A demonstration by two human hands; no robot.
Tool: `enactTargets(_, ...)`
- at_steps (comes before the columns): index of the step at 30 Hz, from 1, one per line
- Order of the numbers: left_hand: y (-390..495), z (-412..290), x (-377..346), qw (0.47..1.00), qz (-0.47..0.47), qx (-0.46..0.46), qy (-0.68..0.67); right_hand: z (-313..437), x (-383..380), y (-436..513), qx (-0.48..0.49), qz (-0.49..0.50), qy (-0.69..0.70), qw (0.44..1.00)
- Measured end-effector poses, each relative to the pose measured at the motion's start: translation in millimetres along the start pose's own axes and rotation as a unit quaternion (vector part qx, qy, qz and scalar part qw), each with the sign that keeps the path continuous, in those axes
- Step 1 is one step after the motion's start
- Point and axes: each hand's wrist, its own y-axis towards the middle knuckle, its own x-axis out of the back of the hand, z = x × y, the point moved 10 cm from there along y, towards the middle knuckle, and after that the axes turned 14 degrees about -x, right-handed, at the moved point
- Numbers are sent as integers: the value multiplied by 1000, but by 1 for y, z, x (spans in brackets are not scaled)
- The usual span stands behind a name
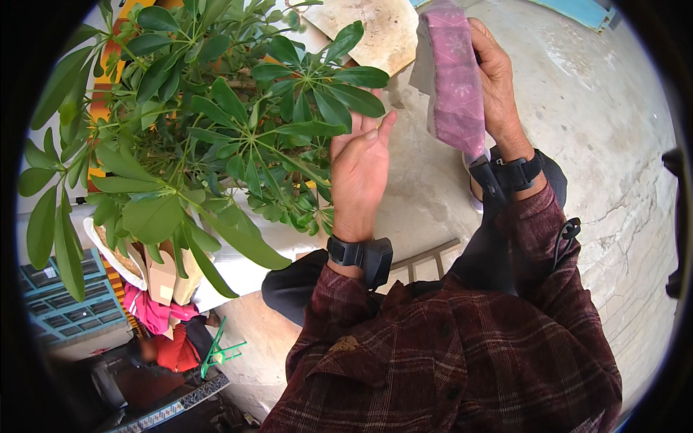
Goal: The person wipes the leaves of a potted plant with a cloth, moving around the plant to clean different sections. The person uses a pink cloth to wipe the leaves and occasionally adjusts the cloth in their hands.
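Observation:
My right hand (495, 81) grips a folded pink patterned cloth (457, 81) along its right side, with thin greyish translucent material along the cloth's left edge. My left hand (361, 157) is palm up at the right side of a leafy green plant (249, 135), its fingertips partly hidden under the leaves. Nothing shows in its palm, and the fingers are apart from the thumb. Each wrist wears a black strapped device.
A flat stained board (373, 32) lies beyond the plant. A metal frame (427, 260) is on the concrete floor near my legs. At lower left, a person in red (176, 349) is near a green stool (222, 349), below cardboard boxes (159, 273).

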Motion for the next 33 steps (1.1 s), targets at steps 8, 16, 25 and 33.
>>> enactTargets(8, -12, -12, -8, 999, -35, 19, -27, 50, -93, -34, 109, 97, -231, 962)
enactTargets(16, -1, -15, -6, 999, -17, 0, -39, 15, -84, -46, 36, 155, -255, 954)
enactTargets(25, -12, -20, 6, 999, -40, -18, -10, -5, -3, -11, -63, 69, -64, 994)
enactTargets(33, -20, -36, 0, 998, -52, -18, 10, 58, -71, -23, 62, 83, -83, 991)
